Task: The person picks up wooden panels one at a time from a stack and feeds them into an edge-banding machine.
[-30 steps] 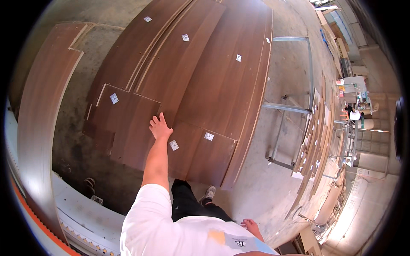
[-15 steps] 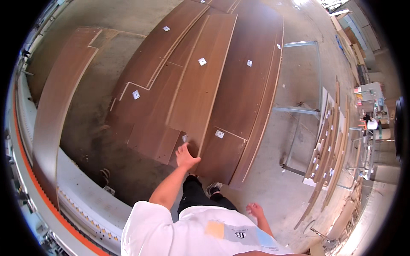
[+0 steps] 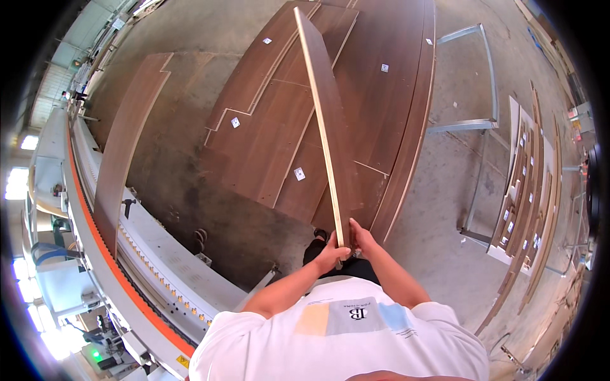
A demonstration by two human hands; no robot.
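A long brown wood panel [image 3: 335, 133] with a pale raw edge stands tilted on its edge before me, its far end reaching over the stack. My left hand [image 3: 333, 253] is closed on its near end from the left side. From the right side, my right hand [image 3: 361, 237] is closed on the same end, its fingers partly hidden. Beneath and beyond the panel lies a stack of brown wood panels [image 3: 254, 152], some with notched ends. Small white labels [image 3: 299, 174] are stuck on several of them.
To the left runs a long white machine [image 3: 184, 254] with an orange strip [image 3: 136, 301]. Another brown panel [image 3: 130, 127] rests with its near end on that machine. A metal frame [image 3: 467, 125] and a pile of narrow labelled strips [image 3: 527, 171] lie on the floor to the right.
The top panel has come up off the stack and been turned from flat onto its edge. My right hand has come from my side to grip it alongside my left.
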